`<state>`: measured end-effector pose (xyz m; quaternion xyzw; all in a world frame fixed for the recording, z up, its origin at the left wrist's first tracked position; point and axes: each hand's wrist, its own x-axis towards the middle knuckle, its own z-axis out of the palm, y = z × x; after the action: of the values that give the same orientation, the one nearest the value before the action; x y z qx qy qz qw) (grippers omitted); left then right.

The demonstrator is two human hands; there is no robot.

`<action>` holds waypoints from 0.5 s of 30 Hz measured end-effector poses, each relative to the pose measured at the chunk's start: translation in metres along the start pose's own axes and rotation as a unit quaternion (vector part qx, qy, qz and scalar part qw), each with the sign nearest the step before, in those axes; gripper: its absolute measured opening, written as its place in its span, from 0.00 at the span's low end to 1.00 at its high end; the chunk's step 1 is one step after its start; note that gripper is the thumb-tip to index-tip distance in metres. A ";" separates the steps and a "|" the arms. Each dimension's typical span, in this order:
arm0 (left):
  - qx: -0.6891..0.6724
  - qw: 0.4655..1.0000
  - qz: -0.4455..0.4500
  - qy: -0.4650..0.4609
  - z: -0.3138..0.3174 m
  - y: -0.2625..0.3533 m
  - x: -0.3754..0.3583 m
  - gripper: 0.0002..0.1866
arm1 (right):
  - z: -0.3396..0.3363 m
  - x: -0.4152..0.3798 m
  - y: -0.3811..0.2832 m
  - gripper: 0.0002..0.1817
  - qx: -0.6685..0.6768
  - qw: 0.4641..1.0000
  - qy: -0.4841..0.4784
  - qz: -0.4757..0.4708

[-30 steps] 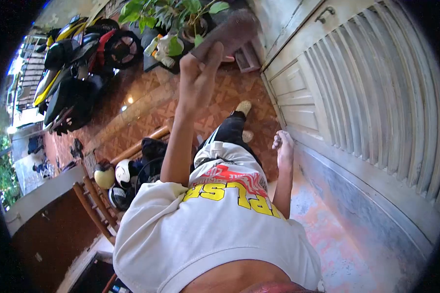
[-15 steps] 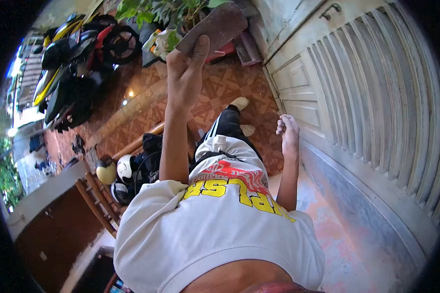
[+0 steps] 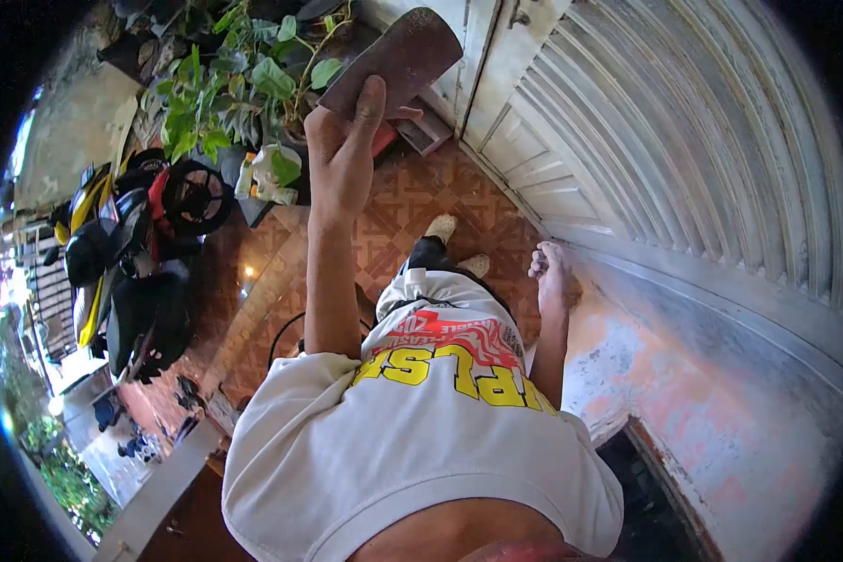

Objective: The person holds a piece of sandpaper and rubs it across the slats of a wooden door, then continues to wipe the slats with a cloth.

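Note:
A dark brown, slightly curved sheet like sandpaper (image 3: 398, 61) is gripped at its lower left end by my left hand (image 3: 345, 155), with the thumb on top and the fingers mostly hidden beneath. That arm is stretched forward. My right hand (image 3: 551, 272) hangs lower, near the base of the slatted shutter door (image 3: 665, 122). Its fingers are loosely curled, look whitish with dust, and show nothing between them. It touches neither the door nor the sheet.
Leafy plants (image 3: 244, 84) and a white container (image 3: 276, 173) stand ahead on the left. Motorcycles (image 3: 126, 253) are parked at the left on the tiled floor (image 3: 403, 201). A patchy painted wall (image 3: 684, 375) runs along the right, with a dark opening (image 3: 646, 496) low down.
The view has turned and moved, bringing more plants and the dark opening into sight, while the helmets have gone out of view. My left hand still holds the sheet; my right hand stays curled.

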<state>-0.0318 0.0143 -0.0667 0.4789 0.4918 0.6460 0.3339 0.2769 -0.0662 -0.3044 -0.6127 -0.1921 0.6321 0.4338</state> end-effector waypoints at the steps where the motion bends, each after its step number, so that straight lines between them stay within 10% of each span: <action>1: -0.002 1.000 0.003 -0.005 0.001 -0.001 0.003 0.18 | 0.007 0.001 -0.001 0.08 0.005 1.000 -0.002 -0.002; 15: -0.034 0.992 -0.050 -0.113 0.025 -0.018 0.023 0.19 | 0.047 -0.009 -0.003 0.08 0.023 0.998 0.019 -0.050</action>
<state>-0.0161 0.0485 -0.0753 0.5124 0.4518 0.5864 0.4352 0.2322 -0.0581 -0.2887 -0.6041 -0.1997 0.6024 0.4820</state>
